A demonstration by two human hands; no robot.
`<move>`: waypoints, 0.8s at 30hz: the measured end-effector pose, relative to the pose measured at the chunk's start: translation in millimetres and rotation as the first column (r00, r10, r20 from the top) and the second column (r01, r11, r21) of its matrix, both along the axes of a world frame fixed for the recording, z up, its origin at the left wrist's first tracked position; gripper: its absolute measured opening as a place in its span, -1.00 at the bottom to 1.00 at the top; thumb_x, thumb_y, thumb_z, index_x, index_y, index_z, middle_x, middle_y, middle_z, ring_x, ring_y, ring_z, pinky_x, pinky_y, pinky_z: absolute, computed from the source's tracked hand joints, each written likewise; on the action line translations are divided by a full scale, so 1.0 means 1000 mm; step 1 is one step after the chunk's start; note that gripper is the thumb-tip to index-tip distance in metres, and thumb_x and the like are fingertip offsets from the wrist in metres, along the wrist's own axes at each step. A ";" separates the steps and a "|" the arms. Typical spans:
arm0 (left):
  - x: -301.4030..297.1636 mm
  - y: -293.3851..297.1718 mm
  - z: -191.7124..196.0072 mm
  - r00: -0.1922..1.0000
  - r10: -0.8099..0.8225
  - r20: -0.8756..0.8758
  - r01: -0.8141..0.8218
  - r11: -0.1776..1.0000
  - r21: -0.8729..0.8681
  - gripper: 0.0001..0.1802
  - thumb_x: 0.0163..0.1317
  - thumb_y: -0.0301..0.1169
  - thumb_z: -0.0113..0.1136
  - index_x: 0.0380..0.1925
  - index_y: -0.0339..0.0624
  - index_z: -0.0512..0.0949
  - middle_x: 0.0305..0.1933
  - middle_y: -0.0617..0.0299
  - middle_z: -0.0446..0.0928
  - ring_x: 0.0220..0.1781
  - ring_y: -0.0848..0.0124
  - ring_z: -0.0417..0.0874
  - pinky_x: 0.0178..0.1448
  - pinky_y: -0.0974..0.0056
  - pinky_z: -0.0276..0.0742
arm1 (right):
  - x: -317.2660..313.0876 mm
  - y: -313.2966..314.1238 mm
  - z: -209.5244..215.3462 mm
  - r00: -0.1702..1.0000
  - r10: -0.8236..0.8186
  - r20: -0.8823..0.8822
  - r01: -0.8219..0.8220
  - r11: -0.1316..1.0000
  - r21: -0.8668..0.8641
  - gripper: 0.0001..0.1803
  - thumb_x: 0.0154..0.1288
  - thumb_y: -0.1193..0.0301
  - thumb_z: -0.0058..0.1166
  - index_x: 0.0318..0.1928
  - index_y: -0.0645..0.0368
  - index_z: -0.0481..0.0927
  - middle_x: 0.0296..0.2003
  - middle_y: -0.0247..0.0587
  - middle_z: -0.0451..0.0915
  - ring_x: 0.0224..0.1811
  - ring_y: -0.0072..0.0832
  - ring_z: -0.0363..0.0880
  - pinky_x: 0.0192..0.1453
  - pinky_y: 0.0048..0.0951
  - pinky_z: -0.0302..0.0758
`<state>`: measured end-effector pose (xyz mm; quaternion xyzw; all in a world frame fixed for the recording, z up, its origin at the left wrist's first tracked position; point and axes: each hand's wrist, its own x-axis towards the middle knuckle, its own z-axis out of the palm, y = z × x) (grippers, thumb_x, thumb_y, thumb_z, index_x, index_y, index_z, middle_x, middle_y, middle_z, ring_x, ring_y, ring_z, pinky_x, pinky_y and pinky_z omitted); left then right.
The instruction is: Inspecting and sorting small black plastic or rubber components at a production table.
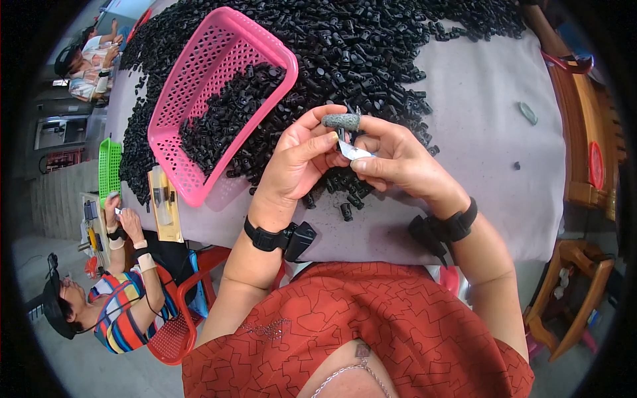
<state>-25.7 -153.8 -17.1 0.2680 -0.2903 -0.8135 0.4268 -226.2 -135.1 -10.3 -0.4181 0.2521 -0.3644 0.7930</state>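
Note:
My two hands meet above the near edge of the heap. My left hand (296, 154) is closed, thumb and fingers pinching a small black plastic part (341, 134) that is mostly hidden by the fingers. My right hand (399, 159) is closed on a small flat white piece (356, 152), held between thumb and fingers against the black part; whether it has a blade I cannot tell. A grey speckled finger sleeve (342, 121) covers my right index fingertip. Below the hands, a single black part (346, 212) lies on the cloth.
A large heap of black plastic parts (358, 53) covers the far table. Left of my hands, a pink basket (194, 174) lies tilted with parts inside. Another grey sleeve (527, 113) rests on the grey cloth (491, 166). A co-worker (123, 298) sits at left near a green basket (109, 166).

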 end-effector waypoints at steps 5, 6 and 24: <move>0.001 0.000 -0.003 0.998 -0.036 -0.044 0.038 0.998 0.043 -0.58 0.30 -0.57 0.11 0.16 -0.29 0.37 -0.08 0.14 0.59 -0.22 0.41 0.68 -0.12 0.34 0.69 | -0.001 0.000 -0.002 1.000 0.013 0.004 -0.013 0.999 0.030 -0.45 0.30 0.40 0.16 0.28 0.16 0.35 -0.48 -0.41 0.46 -0.64 -0.77 0.27 -0.63 -0.71 0.15; 0.002 -0.001 -0.005 0.998 -0.039 -0.053 0.041 0.998 0.046 -0.58 0.31 -0.57 0.11 0.17 -0.28 0.36 -0.09 0.14 0.59 -0.22 0.41 0.68 -0.11 0.33 0.69 | 0.000 0.000 -0.002 1.000 0.011 0.012 -0.012 1.000 0.029 -0.45 0.30 0.40 0.16 0.28 0.16 0.36 -0.48 -0.41 0.46 -0.64 -0.77 0.27 -0.63 -0.72 0.15; 0.000 -0.001 -0.010 0.995 -0.048 -0.091 0.052 0.998 0.045 -0.58 0.30 -0.56 0.11 0.17 -0.27 0.37 -0.09 0.15 0.59 -0.22 0.42 0.68 -0.11 0.34 0.69 | -0.001 -0.001 -0.004 0.999 0.028 0.042 -0.031 0.998 0.060 -0.44 0.30 0.43 0.16 0.29 0.19 0.35 -0.48 -0.42 0.47 -0.62 -0.79 0.26 -0.62 -0.74 0.13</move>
